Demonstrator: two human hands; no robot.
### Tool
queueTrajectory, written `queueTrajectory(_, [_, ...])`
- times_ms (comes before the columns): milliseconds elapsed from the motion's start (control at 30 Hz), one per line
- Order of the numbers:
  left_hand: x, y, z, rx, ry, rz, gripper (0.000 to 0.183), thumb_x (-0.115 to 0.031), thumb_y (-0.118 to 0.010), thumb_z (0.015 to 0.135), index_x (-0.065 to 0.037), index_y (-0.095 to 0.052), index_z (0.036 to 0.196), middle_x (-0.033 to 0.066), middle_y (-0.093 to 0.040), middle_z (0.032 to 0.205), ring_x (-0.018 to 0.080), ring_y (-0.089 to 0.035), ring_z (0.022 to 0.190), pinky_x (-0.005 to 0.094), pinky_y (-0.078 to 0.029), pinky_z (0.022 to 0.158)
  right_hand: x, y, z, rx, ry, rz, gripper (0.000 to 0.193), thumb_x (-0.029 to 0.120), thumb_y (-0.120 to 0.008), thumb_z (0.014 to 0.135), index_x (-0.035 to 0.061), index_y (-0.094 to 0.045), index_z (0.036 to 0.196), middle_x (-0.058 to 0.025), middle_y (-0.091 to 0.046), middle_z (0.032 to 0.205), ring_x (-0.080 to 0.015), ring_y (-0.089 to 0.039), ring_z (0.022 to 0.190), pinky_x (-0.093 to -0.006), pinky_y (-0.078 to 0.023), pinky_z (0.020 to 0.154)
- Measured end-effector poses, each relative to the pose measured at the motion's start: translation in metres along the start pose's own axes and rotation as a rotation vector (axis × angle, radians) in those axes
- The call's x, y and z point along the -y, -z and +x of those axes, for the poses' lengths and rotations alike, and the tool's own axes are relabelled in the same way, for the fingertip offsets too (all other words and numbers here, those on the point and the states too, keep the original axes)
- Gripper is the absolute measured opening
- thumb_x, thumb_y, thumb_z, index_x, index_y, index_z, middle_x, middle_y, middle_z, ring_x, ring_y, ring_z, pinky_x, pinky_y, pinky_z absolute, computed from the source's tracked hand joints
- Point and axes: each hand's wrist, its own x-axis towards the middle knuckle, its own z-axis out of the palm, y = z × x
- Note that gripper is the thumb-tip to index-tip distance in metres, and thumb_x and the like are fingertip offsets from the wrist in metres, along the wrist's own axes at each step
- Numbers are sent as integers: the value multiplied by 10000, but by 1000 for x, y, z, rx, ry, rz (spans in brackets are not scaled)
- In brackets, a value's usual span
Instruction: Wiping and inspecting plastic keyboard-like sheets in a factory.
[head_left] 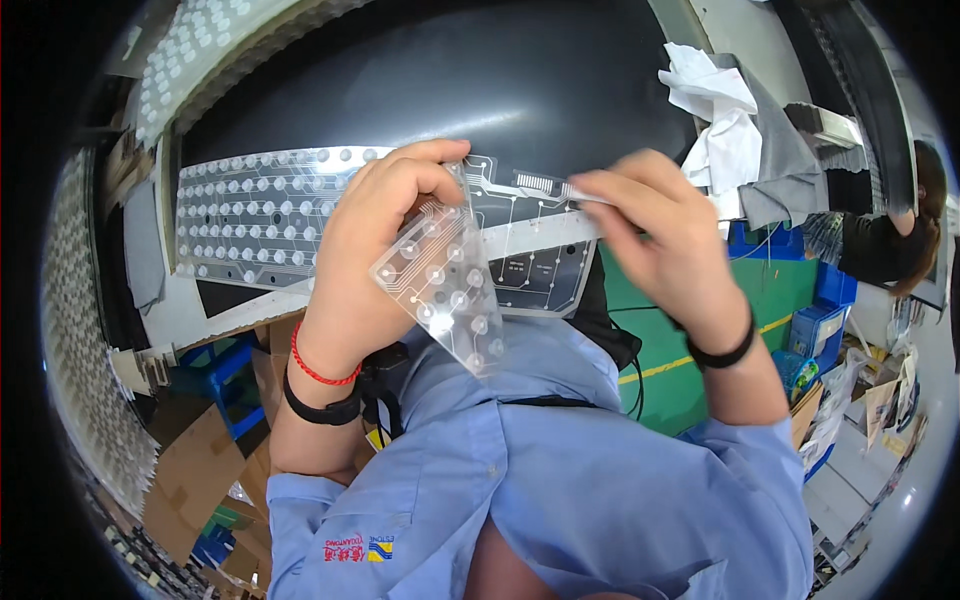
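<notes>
A clear keyboard membrane sheet, with rows of whitish domes and silvery printed traces, stretches across the front of the black table. My left hand is closed around its middle, and one part folds over below my fingers. To the right, a flat connector tail with striped contacts sticks out from the sheet. My right hand pinches a thin pale strip at the end of that tail; its fingers are slightly blurred. A lower section of the sheet hangs past the table's edge above my lap.
White crumpled cloth and grey cloth lie at the table's right end. Stacked domed sheets stand at the far left. Blue bins are on the right; cardboard is at lower left. Another person sits at far right.
</notes>
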Motion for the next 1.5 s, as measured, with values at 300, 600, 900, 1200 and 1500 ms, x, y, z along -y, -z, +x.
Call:
queueTrajectory(300, [-3, 1, 3, 16, -83, 129, 189, -56, -648, 844, -44, -588, 1024, 137, -626, 1321, 194, -578, 965, 294, -472, 838, 6, -20, 16, -14, 74, 112, 198, 5, -723, 822, 37, -714, 1017, -114, -629, 872, -302, -637, 783, -378, -529, 684])
queueTrajectory(600, [-6, 2, 6, 21, -89, 126, 195, -40, -661, 828, -45, -594, 1011, 125, -630, 1320, 206, -572, 937, 296, -470, 801, 5, -12, 30, -11, 95, 92, 195, 8, -721, 820, 39, -724, 1012, -120, -638, 883, -297, -647, 799, -377, -531, 702])
queueTrajectory(900, [-5, 0, 4, 7, -51, 97, 233, -60, -688, 801, -65, -609, 1020, 119, -640, 1294, 278, -585, 1021, 351, -477, 859, -8, 6, 24, 16, -24, 18, 161, -11, -716, 828, 22, -734, 985, -117, -628, 811, -284, -646, 717, -357, -525, 635])
queueTrajectory(1200, [-3, 3, 1, 5, -55, 65, 233, -56, -690, 804, -58, -615, 1025, 125, -634, 1312, 238, -586, 979, 321, -484, 819, -13, 36, 17, 110, -95, -82, 185, -18, -719, 824, 32, -743, 1000, -115, -667, 860, -251, -650, 740, -340, -519, 687])
queueTrajectory(1500, [-8, 6, 4, 17, -65, 69, 200, -49, -680, 831, -47, -615, 1020, 143, -631, 1315, 262, -594, 1011, 325, -484, 845, -69, 44, 103, 67, -61, -404, 339, 194, -737, 864, 21, -707, 1154, -170, -721, 1028, -356, -657, 969, -401, -509, 867])
